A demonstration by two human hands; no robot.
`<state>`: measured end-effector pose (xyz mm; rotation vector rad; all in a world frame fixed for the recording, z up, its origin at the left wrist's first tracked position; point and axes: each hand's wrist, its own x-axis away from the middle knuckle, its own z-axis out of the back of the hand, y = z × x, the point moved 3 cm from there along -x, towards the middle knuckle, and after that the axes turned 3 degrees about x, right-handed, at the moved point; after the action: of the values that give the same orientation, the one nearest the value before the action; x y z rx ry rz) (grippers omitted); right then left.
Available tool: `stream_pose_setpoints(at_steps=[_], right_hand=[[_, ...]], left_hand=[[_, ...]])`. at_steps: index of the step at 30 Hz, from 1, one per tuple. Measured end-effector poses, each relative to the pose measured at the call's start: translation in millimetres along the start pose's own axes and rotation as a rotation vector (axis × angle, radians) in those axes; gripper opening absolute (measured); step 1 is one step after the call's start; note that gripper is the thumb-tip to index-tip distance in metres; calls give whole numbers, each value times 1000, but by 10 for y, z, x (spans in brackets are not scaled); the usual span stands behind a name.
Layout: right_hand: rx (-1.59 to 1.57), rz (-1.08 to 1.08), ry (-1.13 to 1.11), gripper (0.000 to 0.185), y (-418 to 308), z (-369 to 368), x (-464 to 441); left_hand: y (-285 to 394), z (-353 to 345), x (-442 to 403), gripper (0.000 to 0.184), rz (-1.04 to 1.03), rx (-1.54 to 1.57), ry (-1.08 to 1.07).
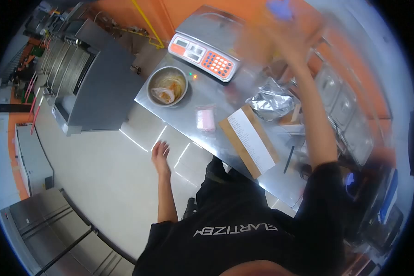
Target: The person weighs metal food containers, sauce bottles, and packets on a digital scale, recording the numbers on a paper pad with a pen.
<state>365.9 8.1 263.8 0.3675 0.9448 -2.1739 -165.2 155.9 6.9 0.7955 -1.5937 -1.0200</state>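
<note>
My left hand point(160, 157) hangs in the air off the table's near edge, over the floor, its fingers loosely curled, apart and holding nothing. My right arm stretches toward the back of the steel table point(202, 117). Motion smears my right hand point(287, 43), so its fingers cannot be made out. Next to it is a blurred orange-brown shape point(255, 43); whether I hold it is unclear. Just left of that stands a digital scale point(204, 53) with an orange keypad. Crumpled foil point(271, 99) lies below my right hand.
A metal bowl point(185, 94) with food residue and plastic inside sits at the table's left corner. Nearby lie a small pink packet point(206, 118) and a printed sheet on brown card point(250, 140). Lidded steel pans point(340, 108) line the right. A large steel appliance point(108, 83) stands left.
</note>
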Motion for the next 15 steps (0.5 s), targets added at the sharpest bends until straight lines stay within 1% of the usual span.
stream_pose_setpoints(at_steps=[1,2,4,5,6,7,8,9,10,11,12,13,15], right_hand=[[230,56,31,78,166,-398,-189],[297,4,94,80,124,-665,-308],[-146,-91,3,89,313,-1302,-608],[-365,-140,-40,93,347,-1477,-712],[-344,-97,-4,93,253,-1520,-777],[-323,-58,30,93,100,-1571,-827],[-302,-19,66,94,-55,-1601,-881],[-237,-73,66,87,-199,-1593,-913],[-172,-130,62,81,-355,-1560,-905],[-110,-185,56,75,-414,-1560,-891],[105,29,95,80,-237,-1625,-890],[315,246,134,84,178,-1801,-888],[28,140,167,84,-48,-1614,-726]], left_hand=[[-241,412,-59,42,56,40,97],[-482,768,-20,43,125,28,173],[-1230,1547,113,45,319,-5,244],[-1486,1766,299,45,389,-32,257],[-1662,1910,489,45,458,-64,266],[-1762,1942,678,44,482,-67,302],[-1907,1982,830,43,507,-58,288],[-2033,1984,962,43,521,-78,260],[-1982,1838,1086,43,563,-103,239],[-2018,1751,1158,43,550,-87,152],[-2067,1645,1169,41,567,-119,102],[-2076,1500,1121,40,580,-148,56],[-1939,1213,894,39,326,-296,-37]])
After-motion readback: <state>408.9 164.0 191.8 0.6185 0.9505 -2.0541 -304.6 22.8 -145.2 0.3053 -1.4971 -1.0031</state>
